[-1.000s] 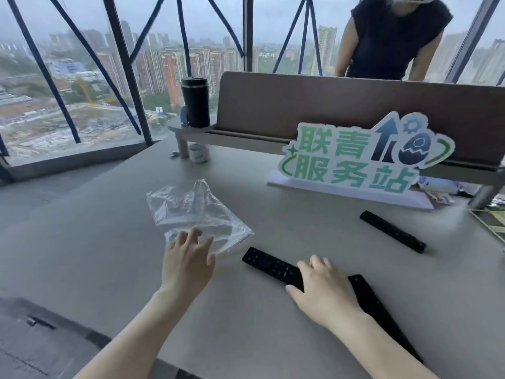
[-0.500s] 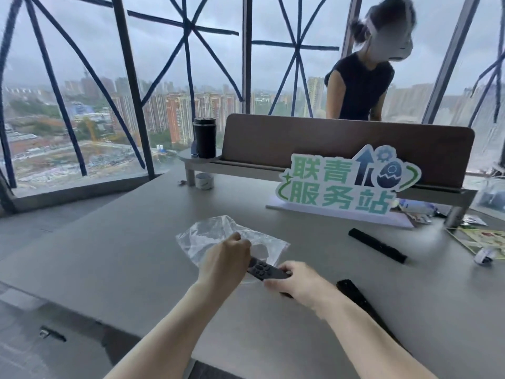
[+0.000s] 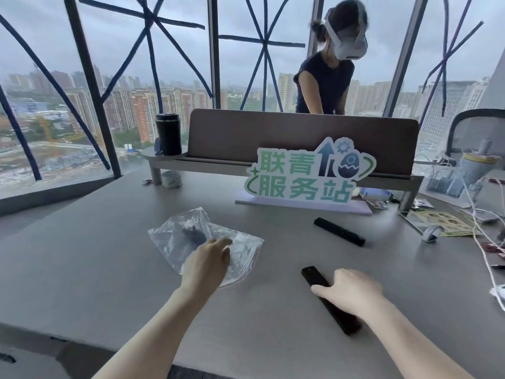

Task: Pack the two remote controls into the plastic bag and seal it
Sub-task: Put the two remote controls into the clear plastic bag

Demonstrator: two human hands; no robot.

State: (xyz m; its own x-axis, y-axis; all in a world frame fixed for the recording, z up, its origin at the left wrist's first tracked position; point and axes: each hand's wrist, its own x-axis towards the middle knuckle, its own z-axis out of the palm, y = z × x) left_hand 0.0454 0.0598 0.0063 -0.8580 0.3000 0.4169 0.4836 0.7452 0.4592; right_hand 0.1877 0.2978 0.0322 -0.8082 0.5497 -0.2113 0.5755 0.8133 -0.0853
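Note:
A clear plastic bag [image 3: 240, 253] lies crumpled on the grey table [image 3: 82, 269], with a dark remote control [image 3: 192, 232] showing through its far half. My left hand [image 3: 207, 259] rests on the bag's near edge, fingers curled down onto the plastic. To the right, a long black remote control [image 3: 314, 277] lies on the table; my right hand [image 3: 352, 294] covers its middle, thumb on its left side and fingers closed over it. Another black remote control [image 3: 338, 235] lies untouched farther back, in front of the sign.
A green-and-white sign [image 3: 306, 176] stands on a base mid-table before a brown divider [image 3: 300, 132]. A black tumbler [image 3: 168, 138] sits on the shelf at the left. Cables, leaflets and small items clutter the right edge. A person with a headset stands behind the divider.
The buttoned remote went from the table into the bag. My right hand let go of it and moved right onto the long black remote. My left hand moved onto the bag's near edge.

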